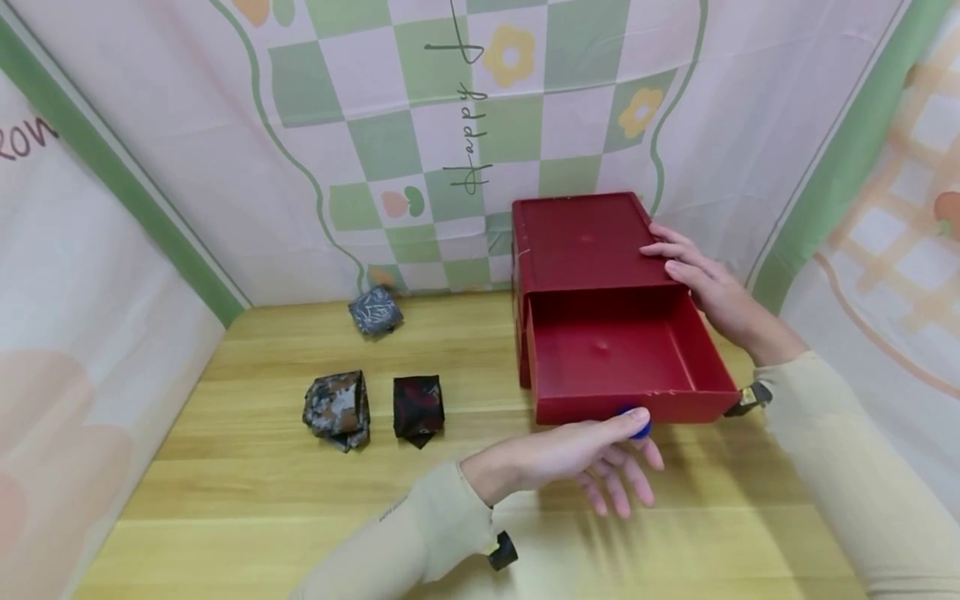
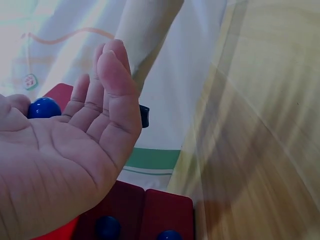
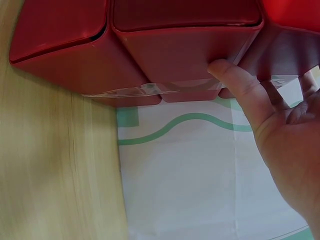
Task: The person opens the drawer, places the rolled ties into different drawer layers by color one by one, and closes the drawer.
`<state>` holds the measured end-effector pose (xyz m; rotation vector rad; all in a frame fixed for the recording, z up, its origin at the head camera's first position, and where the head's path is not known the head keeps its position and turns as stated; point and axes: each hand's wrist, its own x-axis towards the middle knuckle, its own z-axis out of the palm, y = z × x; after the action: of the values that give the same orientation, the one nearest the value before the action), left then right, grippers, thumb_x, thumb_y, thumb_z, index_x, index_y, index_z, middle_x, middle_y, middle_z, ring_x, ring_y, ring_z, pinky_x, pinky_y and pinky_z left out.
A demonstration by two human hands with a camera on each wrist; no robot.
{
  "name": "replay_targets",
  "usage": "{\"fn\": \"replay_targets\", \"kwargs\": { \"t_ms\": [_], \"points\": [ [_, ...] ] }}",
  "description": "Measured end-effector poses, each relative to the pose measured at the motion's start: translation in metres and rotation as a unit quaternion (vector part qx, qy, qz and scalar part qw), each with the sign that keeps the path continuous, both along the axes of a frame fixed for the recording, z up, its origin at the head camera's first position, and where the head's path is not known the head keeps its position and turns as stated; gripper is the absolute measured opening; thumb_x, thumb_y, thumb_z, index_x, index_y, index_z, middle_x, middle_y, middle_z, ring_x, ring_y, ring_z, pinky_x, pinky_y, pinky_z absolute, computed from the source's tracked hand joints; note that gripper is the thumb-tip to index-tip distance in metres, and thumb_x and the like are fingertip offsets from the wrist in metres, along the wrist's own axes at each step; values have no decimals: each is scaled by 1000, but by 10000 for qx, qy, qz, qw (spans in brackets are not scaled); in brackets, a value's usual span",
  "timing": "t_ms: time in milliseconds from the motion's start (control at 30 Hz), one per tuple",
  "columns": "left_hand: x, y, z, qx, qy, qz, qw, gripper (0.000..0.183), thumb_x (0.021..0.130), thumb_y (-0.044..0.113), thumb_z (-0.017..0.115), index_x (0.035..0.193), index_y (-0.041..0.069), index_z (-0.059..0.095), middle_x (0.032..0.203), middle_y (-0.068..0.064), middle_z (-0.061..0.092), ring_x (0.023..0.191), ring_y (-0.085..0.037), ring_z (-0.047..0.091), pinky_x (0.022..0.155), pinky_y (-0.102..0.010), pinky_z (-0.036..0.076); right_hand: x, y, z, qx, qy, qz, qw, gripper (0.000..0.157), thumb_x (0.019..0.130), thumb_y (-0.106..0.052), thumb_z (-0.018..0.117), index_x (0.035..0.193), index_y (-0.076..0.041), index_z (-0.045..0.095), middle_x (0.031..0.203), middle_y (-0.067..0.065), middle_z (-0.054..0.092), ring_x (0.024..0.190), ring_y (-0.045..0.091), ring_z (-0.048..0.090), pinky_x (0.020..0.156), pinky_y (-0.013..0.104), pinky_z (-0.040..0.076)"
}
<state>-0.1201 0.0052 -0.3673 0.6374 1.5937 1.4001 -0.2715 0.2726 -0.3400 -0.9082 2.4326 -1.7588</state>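
A dark red drawer cabinet (image 1: 581, 242) stands at the back right, its top drawer (image 1: 607, 358) pulled out and bare inside. My left hand (image 1: 577, 458) is at the drawer front, holding the blue knob (image 2: 45, 107) between thumb and index finger; the other fingers extend loosely below. Over the cabinet's top right edge rests my right hand (image 1: 701, 287), fingers fairly straight. Its thumb (image 3: 232, 75) lies against the cabinet's side in the right wrist view.
Left of the cabinet lie a folded camouflage cloth (image 1: 337, 408), a folded dark cloth with red pattern (image 1: 418, 407) and a folded grey patterned cloth (image 1: 376, 312) farther back. Lower drawers with blue knobs (image 2: 107, 227) show in the left wrist view. A printed curtain (image 1: 420, 150) hangs behind the wooden table (image 1: 247, 500).
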Motion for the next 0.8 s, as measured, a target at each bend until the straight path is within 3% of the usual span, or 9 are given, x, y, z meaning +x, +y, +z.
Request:
{"fn": "replay_targets", "kwargs": {
  "t_ms": [533, 800],
  "points": [
    [5, -3, 2, -68, -48, -358, 9993, 64, 108, 55, 20, 129, 8, 57, 97, 1, 72, 78, -18, 70, 67, -32, 59, 1, -1, 1, -13, -31, 20, 10000, 42, 110, -21, 38, 148, -7, 50, 168, 2, 18, 151, 20, 14, 97, 15, 41],
    [9, -4, 1, -63, -23, -377, 9993, 64, 109, 55, 18, 132, 8, 54, 99, 1, 72, 79, -17, 71, 70, -33, 59, 2, -1, 1, 4, -75, -33, 10000, 42, 110, -22, 38, 148, -8, 50, 168, 1, 18, 150, 20, 15, 96, 15, 42]
  ]
}}
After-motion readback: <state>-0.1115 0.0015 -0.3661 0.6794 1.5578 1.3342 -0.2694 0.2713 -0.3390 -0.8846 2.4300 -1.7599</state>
